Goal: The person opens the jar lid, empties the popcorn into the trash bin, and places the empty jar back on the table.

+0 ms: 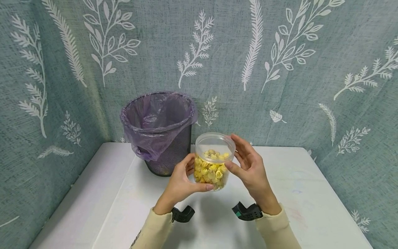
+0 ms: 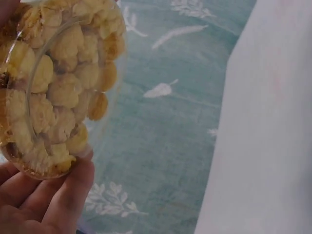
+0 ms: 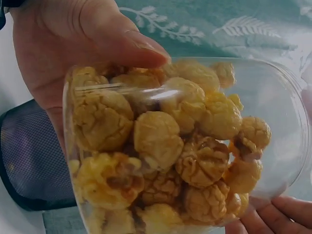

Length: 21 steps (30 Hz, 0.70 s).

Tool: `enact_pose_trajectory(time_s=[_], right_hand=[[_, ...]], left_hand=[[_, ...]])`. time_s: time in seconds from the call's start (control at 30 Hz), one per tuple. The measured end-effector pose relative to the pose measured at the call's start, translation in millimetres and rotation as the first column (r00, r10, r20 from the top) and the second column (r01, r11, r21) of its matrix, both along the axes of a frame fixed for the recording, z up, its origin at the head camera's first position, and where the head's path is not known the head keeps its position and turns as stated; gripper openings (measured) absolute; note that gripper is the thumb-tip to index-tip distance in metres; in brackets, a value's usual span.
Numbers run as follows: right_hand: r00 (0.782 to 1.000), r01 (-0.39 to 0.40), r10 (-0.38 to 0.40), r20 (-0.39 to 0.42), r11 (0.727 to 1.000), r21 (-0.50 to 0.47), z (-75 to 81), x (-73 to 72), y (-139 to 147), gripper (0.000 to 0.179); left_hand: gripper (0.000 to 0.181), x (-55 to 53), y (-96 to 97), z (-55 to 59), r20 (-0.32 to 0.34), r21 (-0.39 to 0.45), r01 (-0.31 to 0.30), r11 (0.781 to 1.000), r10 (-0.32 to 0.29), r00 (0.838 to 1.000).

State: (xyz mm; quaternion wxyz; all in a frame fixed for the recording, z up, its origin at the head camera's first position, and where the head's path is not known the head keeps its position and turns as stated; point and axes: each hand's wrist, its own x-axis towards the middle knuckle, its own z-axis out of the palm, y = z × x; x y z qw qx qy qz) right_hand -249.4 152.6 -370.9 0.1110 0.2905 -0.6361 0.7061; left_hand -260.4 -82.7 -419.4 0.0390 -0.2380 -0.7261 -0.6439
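Observation:
A clear plastic jar [image 1: 212, 169] of yellow popcorn [image 1: 209, 173] is lifted above the white table, a little tilted. My left hand [image 1: 183, 185] grips its lower part, thumb in front and fingers round the left side. On the jar's right, my right hand [image 1: 250, 166] holds the upper part between thumb and fingers, near the clear rim [image 1: 215, 159]. Whether a transparent lid covers the mouth is hard to tell. In the left wrist view the round base of the jar [image 2: 63, 92] faces the camera. The popcorn [image 3: 158, 139] fills most of the jar in the right wrist view.
A black mesh bin [image 1: 168, 155] lined with a purple plastic bag [image 1: 155, 138] stands behind and left of the jar. Under the hands lies the white table [image 1: 298, 186]. Green leaf-patterned cloth [image 1: 230, 52] hangs at the back and both sides.

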Motion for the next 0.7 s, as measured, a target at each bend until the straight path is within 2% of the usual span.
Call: enact_pose_trajectory(time_s=[0.13,0.23,0.47,0.57,0.63,0.7], right_hand=[[0.999,0.007,-0.006,-0.035,1.000,0.016,2.8,3.4,-2.0,0.083],[0.999,-0.010,0.010,-0.042,1.000,0.016,3.3,3.9,-1.5,0.082],[0.988,-0.149,0.149,-0.030,0.989,-0.002,2.6,0.7,9.4,0.079],[0.988,-0.150,0.150,-0.039,0.989,-0.014,1.7,0.0,8.9,0.082],[0.995,-0.084,0.083,-0.052,0.996,-0.015,1.0,1.3,4.2,0.087],[0.996,0.031,-0.030,-0.081,0.999,0.013,0.0,3.4,-3.0,0.090]], left_hand=[[0.090,0.9,0.4,0.9,-0.028,-0.006,0.023,1.000,-0.023,0.999],[0.090,1.2,0.4,1.6,-0.046,-0.002,0.058,0.998,-0.058,0.997],[0.084,0.8,-1.9,3.3,-0.045,0.036,0.179,0.983,-0.177,0.983],[0.083,1.4,-0.9,3.0,-0.055,0.032,0.147,0.989,-0.145,0.988],[0.084,1.9,1.2,1.4,-0.059,0.018,0.078,0.997,-0.077,0.995],[0.085,2.0,4.5,-1.2,-0.062,0.007,-0.003,1.000,0.003,0.998]])
